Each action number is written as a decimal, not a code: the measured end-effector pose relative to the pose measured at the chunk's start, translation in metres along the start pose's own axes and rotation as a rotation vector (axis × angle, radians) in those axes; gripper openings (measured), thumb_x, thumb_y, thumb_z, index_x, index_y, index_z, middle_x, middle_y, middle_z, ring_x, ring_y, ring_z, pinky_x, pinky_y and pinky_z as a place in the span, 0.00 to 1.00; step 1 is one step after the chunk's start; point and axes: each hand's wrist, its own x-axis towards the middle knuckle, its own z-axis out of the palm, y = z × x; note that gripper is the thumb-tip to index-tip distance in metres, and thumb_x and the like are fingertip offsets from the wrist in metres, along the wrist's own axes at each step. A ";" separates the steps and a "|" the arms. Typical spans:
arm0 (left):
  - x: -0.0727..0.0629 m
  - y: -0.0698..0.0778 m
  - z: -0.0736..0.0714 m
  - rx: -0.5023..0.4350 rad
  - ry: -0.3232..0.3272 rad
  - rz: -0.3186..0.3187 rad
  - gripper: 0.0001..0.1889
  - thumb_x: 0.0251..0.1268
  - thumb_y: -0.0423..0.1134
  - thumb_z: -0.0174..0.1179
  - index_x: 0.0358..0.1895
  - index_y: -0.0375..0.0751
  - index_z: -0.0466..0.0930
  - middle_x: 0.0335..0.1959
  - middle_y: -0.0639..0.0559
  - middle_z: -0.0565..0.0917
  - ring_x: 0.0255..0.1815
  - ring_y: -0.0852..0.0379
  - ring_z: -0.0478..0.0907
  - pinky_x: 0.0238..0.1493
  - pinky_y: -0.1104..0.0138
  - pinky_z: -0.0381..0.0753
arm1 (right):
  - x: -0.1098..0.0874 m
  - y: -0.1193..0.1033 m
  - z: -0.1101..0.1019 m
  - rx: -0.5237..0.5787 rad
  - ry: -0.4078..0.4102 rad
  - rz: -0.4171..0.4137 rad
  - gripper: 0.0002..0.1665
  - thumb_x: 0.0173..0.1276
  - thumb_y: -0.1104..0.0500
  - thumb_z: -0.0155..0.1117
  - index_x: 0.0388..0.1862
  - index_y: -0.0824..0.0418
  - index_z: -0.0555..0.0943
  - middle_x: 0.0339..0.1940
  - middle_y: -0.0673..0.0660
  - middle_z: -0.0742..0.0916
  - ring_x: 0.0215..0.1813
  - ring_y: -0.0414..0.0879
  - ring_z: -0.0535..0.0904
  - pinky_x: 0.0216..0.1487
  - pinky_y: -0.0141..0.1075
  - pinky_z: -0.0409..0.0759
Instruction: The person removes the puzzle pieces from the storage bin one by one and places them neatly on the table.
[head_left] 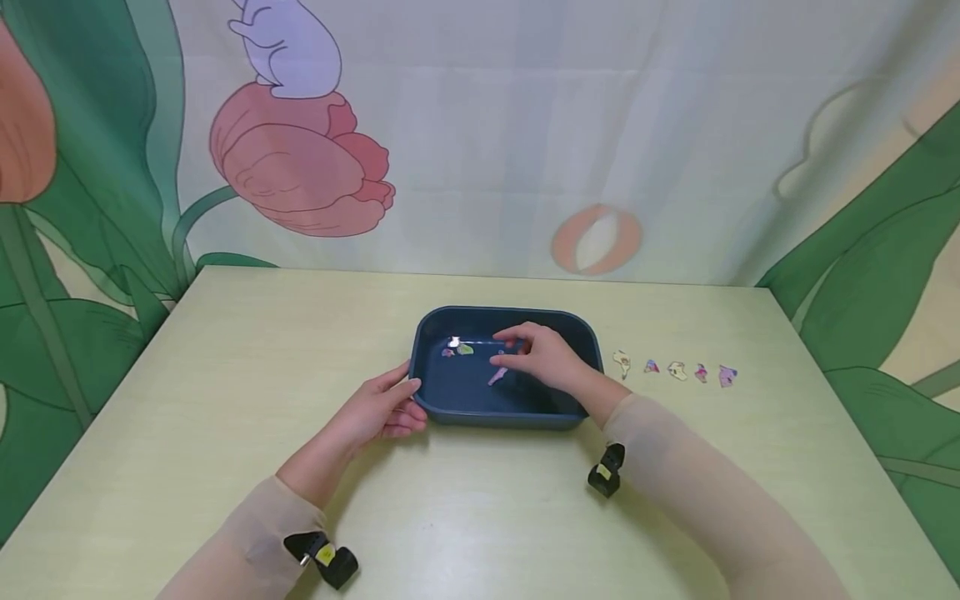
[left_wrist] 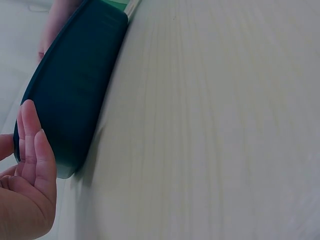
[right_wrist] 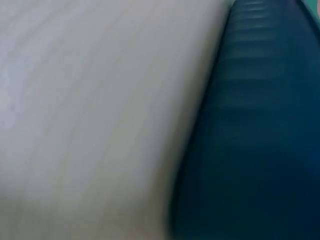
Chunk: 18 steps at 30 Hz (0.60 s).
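A dark blue rectangular tray (head_left: 480, 414) stands on the table. My left hand (head_left: 378, 408) grips its left end, thumb at the rim and fingers along the outer wall; the left wrist view shows those fingers (left_wrist: 44, 155) against the wall. My right hand (head_left: 543, 357) reaches over the tray from the right, thumb and forefinger apart. Just below the thumb is a small purple sticker-like cutout (head_left: 497, 377), partly hidden by the hand. Toward the tray's left lie a purple-pink cutout (head_left: 447, 352) and a greenish one (head_left: 466, 349). The right wrist view shows only the tray's outer wall (right_wrist: 250, 150) and table.
Right of the tray, several small cutouts form a row on the light wooden table (head_left: 480, 517), from a pale one (head_left: 622, 363) to a purple one (head_left: 727, 376). Behind the table's far edge hangs a printed curtain (head_left: 480, 167). Each sleeve carries a small black camera.
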 end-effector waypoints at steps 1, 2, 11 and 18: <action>0.000 0.000 0.000 0.000 -0.004 0.000 0.30 0.73 0.44 0.47 0.74 0.46 0.49 0.23 0.48 0.81 0.24 0.56 0.81 0.32 0.66 0.81 | 0.001 0.002 0.001 -0.016 -0.003 0.010 0.27 0.59 0.50 0.69 0.56 0.59 0.79 0.40 0.54 0.79 0.35 0.46 0.71 0.32 0.35 0.71; 0.000 0.000 0.001 0.001 -0.008 0.002 0.31 0.73 0.44 0.47 0.74 0.45 0.49 0.23 0.48 0.81 0.24 0.56 0.81 0.32 0.67 0.81 | 0.002 0.003 0.002 -0.031 -0.007 0.021 0.28 0.58 0.49 0.69 0.56 0.59 0.79 0.39 0.54 0.79 0.35 0.46 0.71 0.32 0.35 0.71; 0.002 0.000 0.002 -0.004 -0.007 0.002 0.30 0.73 0.42 0.46 0.74 0.46 0.48 0.23 0.47 0.81 0.24 0.57 0.81 0.31 0.67 0.81 | 0.008 0.010 0.012 -0.268 -0.094 0.087 0.46 0.51 0.40 0.72 0.63 0.63 0.72 0.42 0.58 0.77 0.42 0.48 0.73 0.43 0.39 0.74; 0.001 0.000 0.002 0.001 0.001 -0.003 0.30 0.73 0.42 0.46 0.74 0.45 0.47 0.23 0.48 0.81 0.24 0.57 0.81 0.30 0.67 0.81 | 0.008 0.009 0.018 -0.396 -0.138 0.136 0.52 0.48 0.35 0.71 0.67 0.60 0.68 0.51 0.60 0.76 0.47 0.50 0.75 0.54 0.44 0.74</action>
